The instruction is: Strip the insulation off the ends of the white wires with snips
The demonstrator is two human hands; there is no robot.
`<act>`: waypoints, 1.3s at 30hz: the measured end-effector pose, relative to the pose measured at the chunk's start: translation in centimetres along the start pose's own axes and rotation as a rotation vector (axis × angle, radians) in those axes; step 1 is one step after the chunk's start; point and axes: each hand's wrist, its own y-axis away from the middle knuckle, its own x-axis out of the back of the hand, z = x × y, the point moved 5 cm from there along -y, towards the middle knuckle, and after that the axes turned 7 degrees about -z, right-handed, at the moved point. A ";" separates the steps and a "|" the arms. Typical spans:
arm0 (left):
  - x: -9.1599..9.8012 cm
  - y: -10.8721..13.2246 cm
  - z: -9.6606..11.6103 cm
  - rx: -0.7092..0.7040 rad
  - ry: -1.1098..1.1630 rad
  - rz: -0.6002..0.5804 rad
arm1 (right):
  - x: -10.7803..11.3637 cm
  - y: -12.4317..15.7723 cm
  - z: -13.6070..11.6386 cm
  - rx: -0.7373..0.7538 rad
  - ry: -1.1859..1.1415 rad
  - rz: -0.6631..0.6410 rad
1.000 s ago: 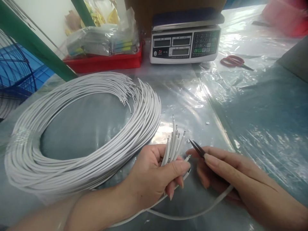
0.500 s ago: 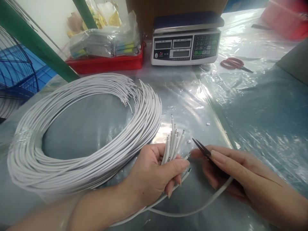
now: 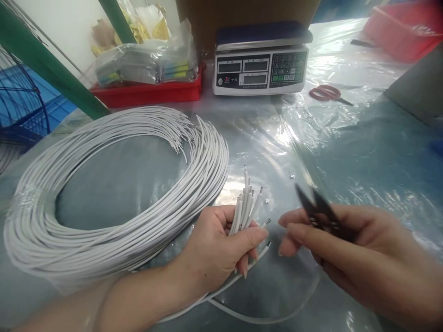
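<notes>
My left hand (image 3: 221, 251) is closed around a bunch of white cables (image 3: 245, 210), their cut ends pointing up past my thumb. One more cable end sticks out to the right by my thumb tip, with dark wire tips showing. In my right hand (image 3: 367, 258) I grip dark thread snips (image 3: 318, 210), the blades spread apart and pointing up and away from me. Below my left hand a loose white cable (image 3: 256, 319) curves right and blurs beneath my right hand; whether that hand touches it cannot be told. A large coil of white cable (image 3: 138, 237) lies at left.
A digital scale (image 3: 259, 69) stands at the back, with red-handled scissors (image 3: 328, 93) to its right. A red tray (image 3: 148, 94) holds bagged items. A red basket (image 3: 408, 32) is at back right. Small bits (image 3: 292, 175) lie on the plastic-covered table (image 3: 367, 152).
My right hand has moved right, away from the bunch, and the snips' blades have parted. The loose cable has dropped lower from my right hand. My left hand keeps its hold.
</notes>
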 end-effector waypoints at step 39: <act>-0.6 0.1 0.0 0.028 -0.012 -0.075 | -2.6 -1.3 2.7 -0.084 -0.389 -0.191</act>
